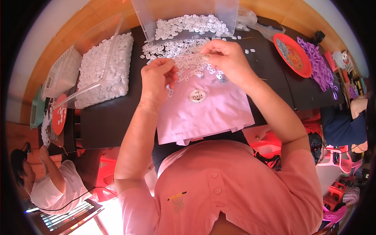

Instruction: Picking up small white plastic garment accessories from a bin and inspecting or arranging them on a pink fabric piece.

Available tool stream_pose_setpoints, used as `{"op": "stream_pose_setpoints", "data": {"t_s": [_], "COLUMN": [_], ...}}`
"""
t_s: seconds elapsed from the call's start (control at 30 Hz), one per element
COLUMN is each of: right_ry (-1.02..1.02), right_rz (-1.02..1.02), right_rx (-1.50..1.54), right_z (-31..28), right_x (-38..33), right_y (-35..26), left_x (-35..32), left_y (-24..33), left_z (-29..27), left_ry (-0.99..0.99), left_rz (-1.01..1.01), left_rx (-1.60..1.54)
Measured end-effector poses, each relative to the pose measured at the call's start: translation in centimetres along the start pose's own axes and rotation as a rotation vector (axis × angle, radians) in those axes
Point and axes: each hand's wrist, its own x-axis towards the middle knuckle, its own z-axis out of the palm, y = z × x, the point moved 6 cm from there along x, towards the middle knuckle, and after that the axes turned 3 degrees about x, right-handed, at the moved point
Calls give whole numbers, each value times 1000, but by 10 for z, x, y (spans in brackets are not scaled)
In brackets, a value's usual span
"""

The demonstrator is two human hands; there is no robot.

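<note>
Hovering: two hands (154,80) (229,58), one pink cloth (207,113)

The far bin (184,8) looks like smooth, clear plastic, the white pieces (168,50) plastic too. The near pink cloth (207,117) has a soft sheen; the table (113,125) is matt, the right plate (306,64) glossy plastic.

Pink short-sleeved shirt (250,172), buttoned placket (216,183) (small motif (178,203) beside it).
</note>
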Motion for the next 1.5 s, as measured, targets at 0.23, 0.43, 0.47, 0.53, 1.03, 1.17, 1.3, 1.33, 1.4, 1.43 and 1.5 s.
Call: {"op": "stream_pose_setpoints", "data": {"t_s": [0.23,0.43,0.47,0.53,1.03,1.17,1.3,1.33,1.4,1.43,1.5], "right_ry": [-155,-14,46,53,-192,-275,-240,-253,-257,-261,-235], "right_rz": [-72,-132,-139,61,-85,15,-79,-79,-83,-84,-100], "right_rx": [-655,-893,-890,-840,-1025,-1077,-1031,-1028,-1020,-1011,-1011], "right_z": [12,-10,-22,-48,-28,-27,-29,-28,-28,-28,-31], "right_x": [10,43,53,72,88,91,88,87,86,85,83], "right_y": [2,5,13,28,46,52,53,52,53,53,55], "left_x": [11,4,-1,-17,-23,-22,-23,-23,-21,-21,-20], "left_y": [1,4,4,-4,-21,-21,-21,-21,-21,-21,-20], "left_z": [-7,3,11,33,48,49,48,47,47,47,47], "left_ry": [-22,-100,-174,-345,-575,-584,-578,-577,-572,-573,-566], "left_rz": [0,63,74,-24,-245,-221,-220,-218,-212,-210,-214], "left_rx": [82,90,121,171,292,303,292,293,267,268,195]}}
